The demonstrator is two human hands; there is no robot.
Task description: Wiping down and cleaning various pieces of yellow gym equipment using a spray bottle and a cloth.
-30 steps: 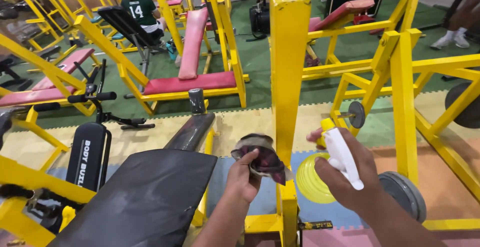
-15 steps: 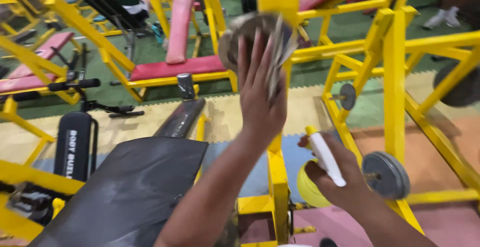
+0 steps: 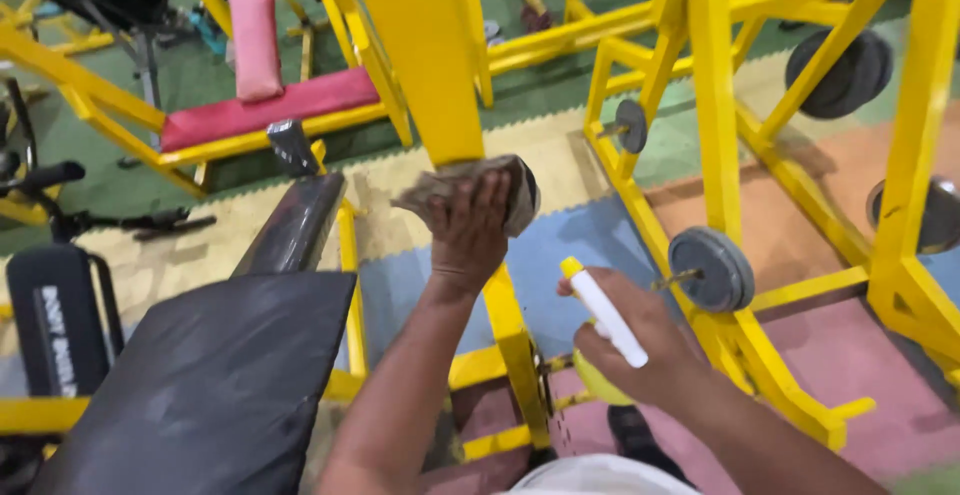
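Post [image 3: 425, 55], yellow, square-section, slanting up through the middle of the frame: the tallest thing near the hands, part of a yellow frame [image 3: 715, 105] that spreads to the right. Rag [image 3: 490, 183] pressed flat against the post's lower face, where the post meets the floor mats behind it.

Bench pad [image 3: 210, 385], black, dusty-looking, fills the lower left; a narrower black pad [image 3: 295, 225] runs on from its top end. Red bench [image 3: 255, 105] beyond, on green flooring. Black upright pad [image 3: 55, 320] at far left (white lettering on it, not read).

Floor mats [image 3: 600, 230] in blue, tan, pink and green squares.

Weight plates: one grey plate [image 3: 712, 270] on a peg low on the frame, just right of the right hand; a smaller one [image 3: 630, 125] higher up; darker plates [image 3: 845, 73] top right.

Left hand [image 3: 470, 230] spread open over the rag, palm and fingers pushing it against the post, forearm reaching up from the bottom edge.

Right hand [image 3: 635, 355] clenched around a spray bottle [image 3: 605, 320], held apart from the post, low and to its right. Bottle has a white trigger head with a yellow nozzle tip pointing up-left; yellow body mostly hidden under the fingers.
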